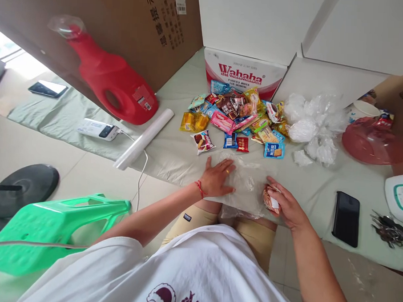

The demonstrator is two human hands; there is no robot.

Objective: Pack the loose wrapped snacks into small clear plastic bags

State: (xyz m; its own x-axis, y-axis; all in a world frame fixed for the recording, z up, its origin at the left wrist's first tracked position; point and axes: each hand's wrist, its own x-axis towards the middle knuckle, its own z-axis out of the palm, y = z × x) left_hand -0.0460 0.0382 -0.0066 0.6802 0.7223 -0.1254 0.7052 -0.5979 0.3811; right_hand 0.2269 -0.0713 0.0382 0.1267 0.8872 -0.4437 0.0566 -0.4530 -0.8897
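Note:
My left hand (217, 177) lies palm down with its fingers spread on a sheet of clear plastic film (248, 182) at the near edge of the covered surface. My right hand (284, 200) is closed around a brown-and-white snack packet (271, 199), at the right side of the film. Just beyond the film are a chocolate snack packet (202, 142), a small blue packet (230, 140), a small red packet (242, 144) and a light-blue packet (274, 150). Behind them is a pile of mixed wrapped snacks (236, 110).
Crumpled clear plastic bundles (309, 120) and a pink bowl (372, 143) lie to the right. Nearer are a black phone (346, 218) and keys (390, 229). Leftward are a plastic film roll (144, 139), red jug (116, 78), white power bank (98, 129) and green stool (51, 233).

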